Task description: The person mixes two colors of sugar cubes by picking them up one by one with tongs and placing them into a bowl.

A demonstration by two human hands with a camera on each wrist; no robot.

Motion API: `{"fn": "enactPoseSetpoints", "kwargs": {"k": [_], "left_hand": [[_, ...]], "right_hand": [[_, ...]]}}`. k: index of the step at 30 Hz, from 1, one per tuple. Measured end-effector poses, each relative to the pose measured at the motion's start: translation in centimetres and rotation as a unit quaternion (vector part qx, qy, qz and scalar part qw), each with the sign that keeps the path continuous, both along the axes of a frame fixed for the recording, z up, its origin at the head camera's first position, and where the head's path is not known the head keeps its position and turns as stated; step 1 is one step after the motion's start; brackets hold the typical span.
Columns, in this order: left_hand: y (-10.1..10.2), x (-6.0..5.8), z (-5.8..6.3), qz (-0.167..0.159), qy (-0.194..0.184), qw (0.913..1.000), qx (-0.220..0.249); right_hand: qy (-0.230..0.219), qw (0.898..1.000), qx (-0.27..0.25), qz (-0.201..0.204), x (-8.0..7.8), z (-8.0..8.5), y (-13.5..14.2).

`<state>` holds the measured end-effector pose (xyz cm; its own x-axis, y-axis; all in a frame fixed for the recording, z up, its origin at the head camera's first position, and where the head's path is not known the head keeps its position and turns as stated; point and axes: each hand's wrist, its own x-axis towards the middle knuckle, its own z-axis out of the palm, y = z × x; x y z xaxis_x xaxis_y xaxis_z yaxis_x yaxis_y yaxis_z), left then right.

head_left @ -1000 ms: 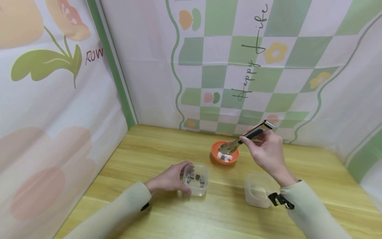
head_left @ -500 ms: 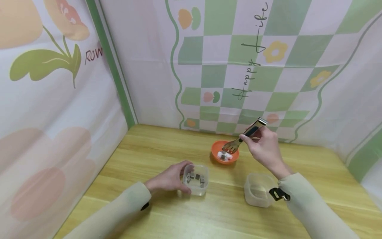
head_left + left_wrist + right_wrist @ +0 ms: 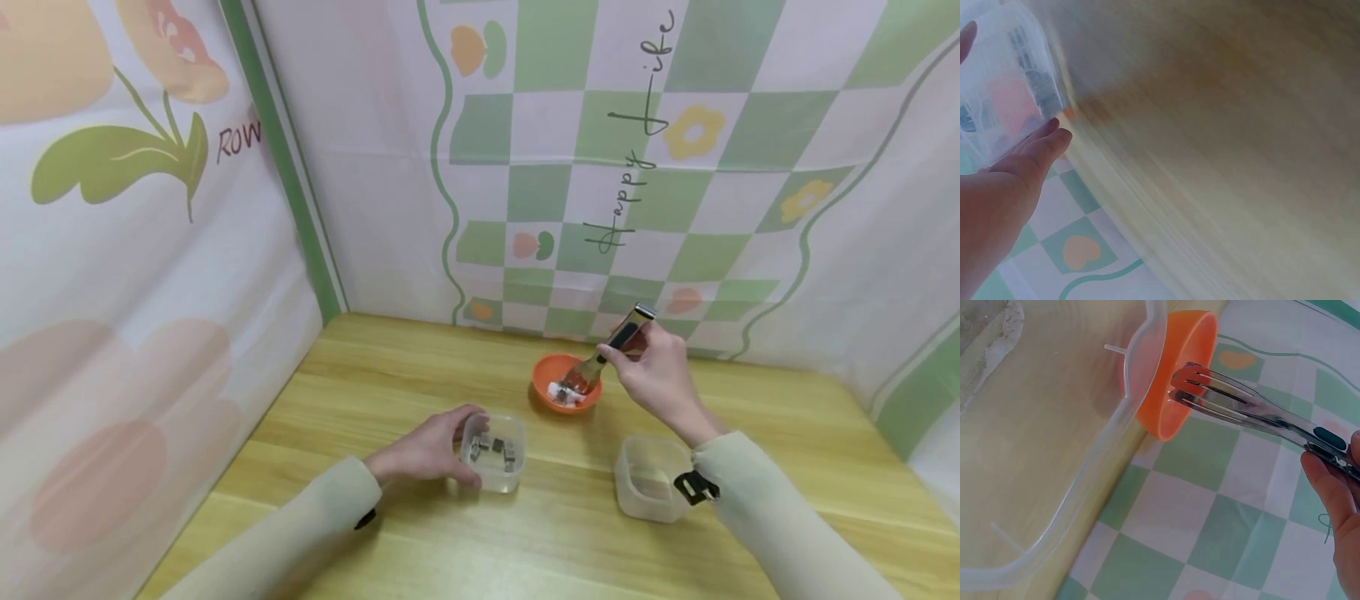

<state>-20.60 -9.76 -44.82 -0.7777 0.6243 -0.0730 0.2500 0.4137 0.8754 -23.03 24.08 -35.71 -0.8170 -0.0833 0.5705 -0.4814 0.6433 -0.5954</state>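
My right hand grips metal tongs with dark pads on the handle, thumb on one side. Their slotted tips point down into an orange bowl, beside small white lumps and a grey cube. In the right wrist view the tongs show two slotted arms close together, tips inside the bowl. My left hand holds a clear plastic container by its left side, thumb at the near side and fingers at the far side. Several grey cubes lie in it.
A second clear container stands at the right, partly under my right wrist and strap. Everything stands on a wooden table. A checked fabric backdrop rises behind the bowl, and another printed sheet hangs at the left.
My right hand has moved slightly left, and the tongs now stand steeper. Their tips have shifted right and lower into the bowl. The left hand and its container have stayed put.
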Motion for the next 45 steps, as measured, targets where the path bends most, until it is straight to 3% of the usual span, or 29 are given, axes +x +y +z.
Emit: {"fn": "enactPoseSetpoints", "kwargs": {"k": [13,27,45], "left_hand": [[0.0,0.2,-0.2,0.0,-0.001,1.0,-0.001],[-0.1,0.0,0.0,-0.005,0.005,1.0,0.0],[0.0,-0.2,-0.3,-0.001,0.001,1.0,-0.004]], "right_hand": [[-0.001,1.0,-0.016,0.003,1.6,0.4,-0.4],[-0.005,0.995,-0.085,0.059,4.4,2.4,-2.7],[0.015,0.987,-0.111,0.119,7.0,3.0,-5.8]]}}
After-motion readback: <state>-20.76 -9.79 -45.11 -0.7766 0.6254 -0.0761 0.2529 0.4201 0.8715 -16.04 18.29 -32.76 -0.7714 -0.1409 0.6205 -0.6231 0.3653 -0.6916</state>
